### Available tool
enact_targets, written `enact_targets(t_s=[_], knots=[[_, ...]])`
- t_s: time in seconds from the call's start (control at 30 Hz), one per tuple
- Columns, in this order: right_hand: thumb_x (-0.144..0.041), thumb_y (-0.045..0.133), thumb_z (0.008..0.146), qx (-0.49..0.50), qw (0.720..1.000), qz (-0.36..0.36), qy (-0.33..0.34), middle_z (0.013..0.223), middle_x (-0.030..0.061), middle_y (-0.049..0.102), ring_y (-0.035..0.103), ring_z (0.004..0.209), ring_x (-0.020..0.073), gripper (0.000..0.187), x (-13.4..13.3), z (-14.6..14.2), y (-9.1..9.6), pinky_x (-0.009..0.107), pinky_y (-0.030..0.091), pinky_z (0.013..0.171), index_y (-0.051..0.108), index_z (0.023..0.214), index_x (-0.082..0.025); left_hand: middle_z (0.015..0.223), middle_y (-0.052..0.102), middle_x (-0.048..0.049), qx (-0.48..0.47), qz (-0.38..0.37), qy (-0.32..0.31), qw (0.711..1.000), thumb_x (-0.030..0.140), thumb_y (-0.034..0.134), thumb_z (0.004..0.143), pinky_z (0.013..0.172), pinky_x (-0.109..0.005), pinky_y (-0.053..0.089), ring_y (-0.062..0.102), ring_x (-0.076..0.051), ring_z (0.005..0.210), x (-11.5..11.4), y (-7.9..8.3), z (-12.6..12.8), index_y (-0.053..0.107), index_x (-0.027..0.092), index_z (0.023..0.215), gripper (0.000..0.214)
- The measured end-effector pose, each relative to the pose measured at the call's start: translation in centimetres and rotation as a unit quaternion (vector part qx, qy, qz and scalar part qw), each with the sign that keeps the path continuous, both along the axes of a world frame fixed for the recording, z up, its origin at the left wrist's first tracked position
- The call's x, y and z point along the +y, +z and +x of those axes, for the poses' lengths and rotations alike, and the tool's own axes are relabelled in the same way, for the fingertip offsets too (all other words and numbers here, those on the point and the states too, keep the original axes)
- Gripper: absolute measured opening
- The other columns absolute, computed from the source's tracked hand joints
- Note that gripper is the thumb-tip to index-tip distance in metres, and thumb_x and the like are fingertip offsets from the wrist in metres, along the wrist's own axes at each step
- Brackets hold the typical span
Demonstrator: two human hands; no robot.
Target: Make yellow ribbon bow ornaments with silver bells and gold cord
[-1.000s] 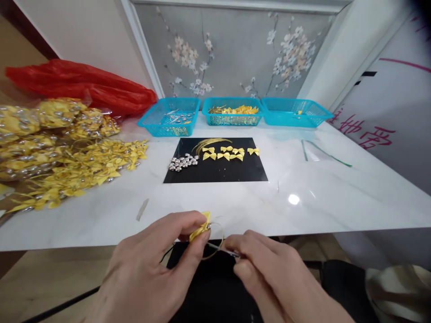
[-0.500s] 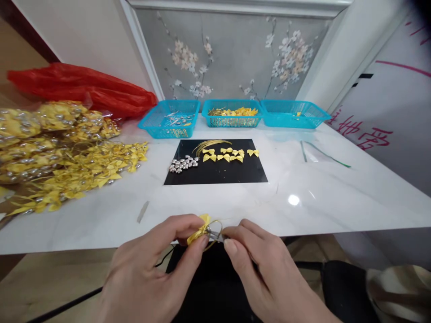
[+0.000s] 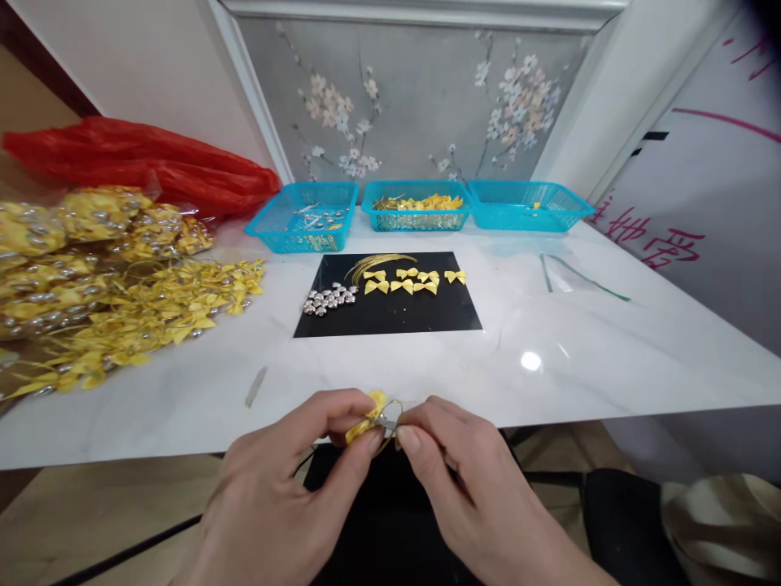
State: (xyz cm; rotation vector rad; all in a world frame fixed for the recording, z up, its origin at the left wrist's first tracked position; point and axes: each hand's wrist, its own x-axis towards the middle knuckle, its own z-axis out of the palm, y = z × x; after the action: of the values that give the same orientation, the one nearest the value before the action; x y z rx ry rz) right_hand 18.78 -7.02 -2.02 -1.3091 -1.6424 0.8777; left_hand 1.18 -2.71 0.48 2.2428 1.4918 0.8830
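Just over the table's front edge, my left hand (image 3: 305,480) pinches a yellow ribbon bow (image 3: 376,402) between thumb and fingers. A thin gold cord (image 3: 399,402) makes a small loop at the bow's right side. My right hand (image 3: 467,468) is closed in a pinch on a small, thin silver-grey piece (image 3: 388,422) whose tip reaches the bow inside the loop. Its kind is too small to make out, and my right fingers hide its far end. The hands are close together but apart.
A black mat (image 3: 390,321) carries silver heart-shaped beads (image 3: 329,299), several yellow bows (image 3: 401,286) and gold cords (image 3: 378,262). Behind stand three blue baskets (image 3: 418,220). Finished-looking yellow pieces (image 3: 164,313) pile up at left, beside a red plastic bag (image 3: 146,167).
My right fingers have moved slightly closer to the bow, and less of the silver-grey piece shows. The left hand keeps its pinch. The whole view has shifted a little.
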Motion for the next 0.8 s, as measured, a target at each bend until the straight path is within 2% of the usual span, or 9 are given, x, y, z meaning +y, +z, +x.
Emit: enact_targets(t_s=[0.13,0.27,0.33,0.37,0.47,0.57,0.67,0.73,0.8], knots=[[-0.031,0.041,0.103,0.03,0.999,-0.007,-0.022,0.073,-0.0007,0.058,0.052,0.064,0.0129,0.03,0.3,-0.3,0.0,0.025,0.04,0.06,0.056,0.079,-0.02,0.084,0.081,0.0037,-0.015,-0.04,0.005,0.999,0.041,0.067,0.082,0.06,-0.023,0.058,0.075,-0.018,0.07,0.7,-0.2,0.4,0.07,0.032,0.094,0.015],[-0.037,0.037,0.105,-0.019,0.995,0.028,-0.097,0.091,0.0034,0.066,0.062,0.08,0.0161,0.031,1.7,2.0,-0.7,0.027,0.049,0.072,0.063,0.103,-0.022,0.084,0.079,0.0002,-0.087,-0.112,0.013,0.99,0.039,0.069,0.08,0.063,-0.024,0.059,0.074,-0.018,0.071,1.8,-0.3,0.4,0.069,0.027,0.094,0.018],[-0.036,0.038,0.104,-0.147,0.965,0.082,-0.199,0.106,0.0084,0.066,0.064,0.09,0.02,0.032,2.8,4.8,-1.7,0.031,0.051,0.08,0.063,0.118,-0.02,0.086,0.079,-0.0014,-0.135,-0.157,0.002,0.978,0.037,0.07,0.079,0.064,-0.024,0.059,0.074,-0.018,0.074,2.2,-0.2,0.0,0.068,0.025,0.097,0.021],[-0.033,0.038,0.102,-0.232,0.929,0.096,-0.272,0.111,0.0107,0.066,0.065,0.092,0.0221,0.034,3.5,6.4,-2.3,0.034,0.051,0.08,0.062,0.123,-0.02,0.088,0.078,-0.002,-0.152,-0.178,-0.009,0.972,0.035,0.07,0.08,0.064,-0.023,0.06,0.074,-0.018,0.075,2.4,-0.1,-0.2,0.068,0.025,0.099,0.022],[-0.021,0.038,0.095,-0.289,0.892,0.076,-0.339,0.119,0.0206,0.061,0.062,0.097,0.0321,0.039,5.3,11.3,-4.4,0.045,0.05,0.077,0.062,0.125,-0.013,0.087,0.077,-0.0009,-0.168,-0.213,-0.049,0.961,0.032,0.069,0.081,0.063,-0.021,0.059,0.071,-0.016,0.073,2.5,0.3,-0.7,0.067,0.026,0.101,0.021],[-0.016,0.042,0.09,-0.318,0.886,0.066,-0.332,0.109,0.0221,0.065,0.058,0.104,0.0383,0.033,6.3,13.8,-5.5,0.055,0.047,0.083,0.069,0.108,-0.013,0.075,0.07,0.0033,-0.164,-0.205,-0.061,0.963,0.031,0.067,0.084,0.063,-0.02,0.057,0.067,-0.013,0.065,2.3,0.7,-0.5,0.069,0.028,0.099,0.016],[-0.021,0.047,0.093,-0.317,0.888,0.091,-0.32,0.118,0.0212,0.064,0.053,0.116,0.0413,0.028,5.7,12.4,-4.6,0.065,0.04,0.093,0.069,0.109,-0.016,0.074,0.068,0.0042,-0.146,-0.186,-0.066,0.969,0.031,0.064,0.086,0.063,-0.019,0.056,0.065,-0.012,0.065,2.1,1.1,0.1,0.069,0.03,0.098,0.013],[-0.029,0.052,0.095,-0.29,0.907,0.122,-0.281,0.124,0.0149,0.063,0.057,0.115,0.0342,0.028,4.4,9.8,-3.0,0.056,0.046,0.095,0.065,0.118,-0.022,0.085,0.071,0.0023,-0.115,-0.167,-0.084,0.976,0.031,0.061,0.088,0.066,-0.02,0.056,0.068,-0.014,0.074,1.9,1.2,0.5,0.067,0.031,0.1,0.014],[-0.029,0.06,0.094,-0.188,0.958,0.159,-0.149,0.12,0.0071,0.063,0.063,0.104,0.0231,0.029,2.9,6.8,-1.1,0.038,0.054,0.088,0.062,0.122,-0.029,0.098,0.072,0.0015,-0.081,-0.143,-0.104,0.981,0.031,0.057,0.091,0.074,-0.023,0.056,0.069,-0.017,0.087,1.7,1.3,0.7,0.064,0.033,0.106,0.017]])
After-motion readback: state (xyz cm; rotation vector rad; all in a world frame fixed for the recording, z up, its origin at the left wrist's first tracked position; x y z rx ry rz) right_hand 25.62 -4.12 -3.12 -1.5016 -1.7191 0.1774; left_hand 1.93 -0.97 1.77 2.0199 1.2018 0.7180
